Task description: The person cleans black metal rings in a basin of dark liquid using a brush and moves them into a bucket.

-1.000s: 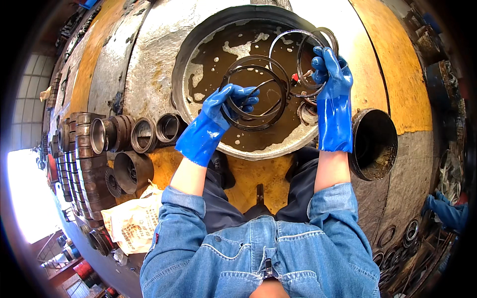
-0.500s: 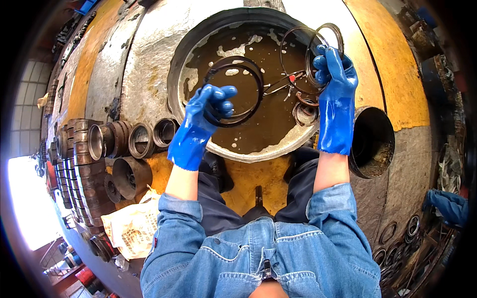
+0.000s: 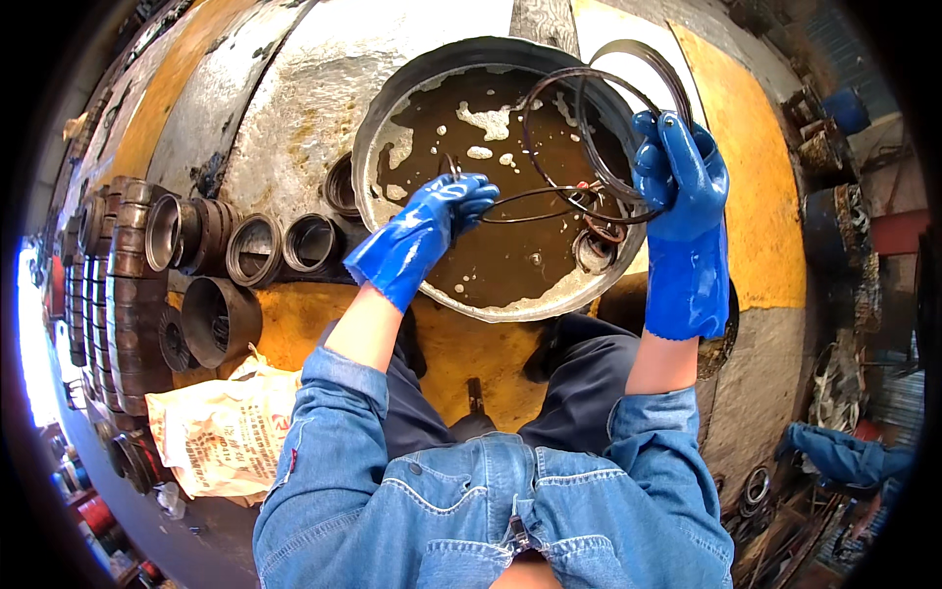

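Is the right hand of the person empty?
No, the right hand holds dark rings, which hang partly over the round tub.

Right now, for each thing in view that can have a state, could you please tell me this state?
Left hand: blue-gloved, fingers curled; what they grip is unclear.
Right hand: blue-gloved, closed on rings.
Basin: holding liquid, not full to the rim.
Dark rings: held up, overlapping the basin's right edge in this view.
Liquid: dark brown, with pale froth patches.
Denim sleeves: cuffs turned back.
Sack: creased.
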`<act>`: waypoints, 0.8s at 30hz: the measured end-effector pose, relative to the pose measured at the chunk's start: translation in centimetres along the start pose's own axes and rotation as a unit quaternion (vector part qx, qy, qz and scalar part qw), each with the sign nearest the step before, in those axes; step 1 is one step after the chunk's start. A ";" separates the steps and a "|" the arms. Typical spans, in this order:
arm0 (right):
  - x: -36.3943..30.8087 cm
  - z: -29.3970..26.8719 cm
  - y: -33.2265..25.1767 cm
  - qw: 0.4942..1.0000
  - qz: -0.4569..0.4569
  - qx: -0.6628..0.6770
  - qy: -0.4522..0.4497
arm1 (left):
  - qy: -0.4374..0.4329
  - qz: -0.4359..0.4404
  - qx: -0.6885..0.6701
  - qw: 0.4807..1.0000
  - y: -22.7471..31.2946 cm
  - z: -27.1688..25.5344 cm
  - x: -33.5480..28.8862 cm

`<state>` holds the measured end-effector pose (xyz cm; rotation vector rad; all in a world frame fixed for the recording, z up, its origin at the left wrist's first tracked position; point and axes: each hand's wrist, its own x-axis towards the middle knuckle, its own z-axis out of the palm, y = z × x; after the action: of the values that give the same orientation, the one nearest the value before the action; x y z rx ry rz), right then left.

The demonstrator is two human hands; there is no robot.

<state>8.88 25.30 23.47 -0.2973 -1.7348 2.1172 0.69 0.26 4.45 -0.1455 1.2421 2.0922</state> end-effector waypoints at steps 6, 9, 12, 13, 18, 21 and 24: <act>1.4 3.9 -4.3 0.992 -0.038 -0.034 -0.115 | -0.083 -0.155 -0.022 0.984 -1.3 -1.7 1.7; 1.6 5.7 -5.3 0.984 -0.074 -0.024 -0.158 | -0.097 -0.219 -0.019 0.971 -1.2 -0.9 1.9; 2.3 6.3 -5.0 0.985 -0.072 0.001 -0.155 | -0.234 -0.254 -0.081 0.935 -0.7 -1.4 1.6; 2.5 6.0 -4.9 0.986 -0.073 0.009 -0.150 | -0.259 -0.266 -0.101 0.923 -0.6 -0.9 1.7; 1.7 4.6 -3.6 0.997 -0.059 -0.015 -0.048 | -0.194 -0.186 0.045 0.962 1.4 1.0 -1.2; 2.1 1.4 -1.1 0.995 -0.092 0.006 -0.044 | -0.183 -0.170 -0.067 0.966 0.9 -0.3 0.3; 2.0 -1.7 2.5 0.995 -0.076 0.056 -0.002 | -0.065 -0.111 -0.162 0.978 0.3 -1.0 1.4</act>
<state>7.40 27.25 20.84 -0.1243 -1.5795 2.0954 -0.85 0.06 3.53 -0.2747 0.7645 2.0552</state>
